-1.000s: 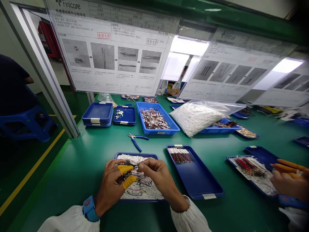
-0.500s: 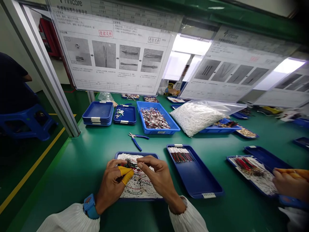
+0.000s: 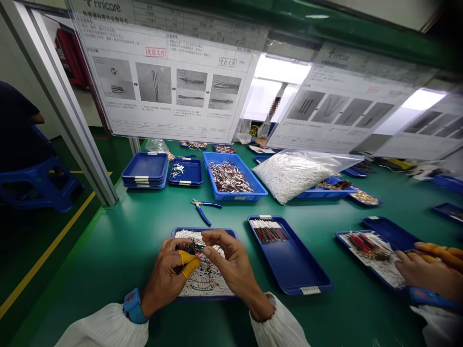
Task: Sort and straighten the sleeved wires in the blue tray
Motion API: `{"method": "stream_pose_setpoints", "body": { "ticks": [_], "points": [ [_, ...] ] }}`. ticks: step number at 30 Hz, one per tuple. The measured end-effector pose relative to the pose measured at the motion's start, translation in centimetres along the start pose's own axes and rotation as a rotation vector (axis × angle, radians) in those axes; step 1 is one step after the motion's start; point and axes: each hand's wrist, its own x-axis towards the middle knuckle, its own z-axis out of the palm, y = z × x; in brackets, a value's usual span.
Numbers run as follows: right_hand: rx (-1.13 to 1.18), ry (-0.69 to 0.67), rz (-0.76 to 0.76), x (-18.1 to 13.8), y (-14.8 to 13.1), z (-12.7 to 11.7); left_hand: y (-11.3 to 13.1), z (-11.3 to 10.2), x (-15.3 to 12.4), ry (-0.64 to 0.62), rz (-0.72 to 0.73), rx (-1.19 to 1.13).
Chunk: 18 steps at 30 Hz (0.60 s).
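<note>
My left hand point(image 3: 167, 275), with yellow finger cots on two fingers and a blue watch at the wrist, is closed on a small bundle of red, green and black wires point(image 3: 187, 247). Beside it my right hand point(image 3: 227, 262) pinches at the same bundle with thumb and forefinger. Both hands hover over a blue tray point(image 3: 217, 233) heaped with white tubes and thin wires point(image 3: 206, 279). Just to the right lies a second blue tray point(image 3: 292, 265) with a neat row of finished red and black wires point(image 3: 268, 231) at its far end.
Blue-handled pliers point(image 3: 201, 209) lie beyond my tray. Farther back stand stacked blue trays point(image 3: 145, 170), a bin of wires point(image 3: 231, 177) and a clear bag of white tubes point(image 3: 294, 174). A co-worker's hand point(image 3: 423, 270) with orange finger cots works at trays on the right. Instruction sheets point(image 3: 170, 72) hang overhead.
My hands have drawn closer together over the tray, the right hand shifting left onto the bundle. The co-worker's hand on the right has edged leftwards.
</note>
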Motion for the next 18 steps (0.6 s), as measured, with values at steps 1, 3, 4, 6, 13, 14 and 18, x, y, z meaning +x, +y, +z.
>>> {"method": "stream_pose_setpoints", "body": {
  "ticks": [1, 3, 4, 6, 13, 14, 18],
  "points": [
    [-0.01, -0.019, -0.016, 0.1, -0.1, 0.0, 0.0, 0.0, 0.0, 0.004, 0.006, 0.0],
    [-0.026, -0.037, -0.045, 0.1, -0.4, 0.1, -0.1, 0.0, 0.0, 0.012, 0.017, 0.0],
    [-0.03, -0.033, -0.054, 0.1, -0.4, 0.1, -0.1, 0.0, -0.1, 0.014, 0.02, -0.004],
    [-0.021, 0.0, -0.063, 0.1, -0.3, 0.2, -0.2, 0.0, -0.1, 0.013, 0.026, -0.021],
    [-0.007, -0.01, -0.003, -0.3, 0.2, 0.0, 0.5, 0.4, 0.2, 0.079, 0.075, -0.039],
    [-0.032, -0.03, 0.008, -0.5, 0.2, -0.1, 0.6, 0.6, 0.2, 0.083, 0.088, -0.035],
    [-0.151, -0.022, -0.011, -0.7, 1.2, -0.9, -0.2, 1.7, -0.1, 0.147, 0.087, 0.001]
  ]
}}
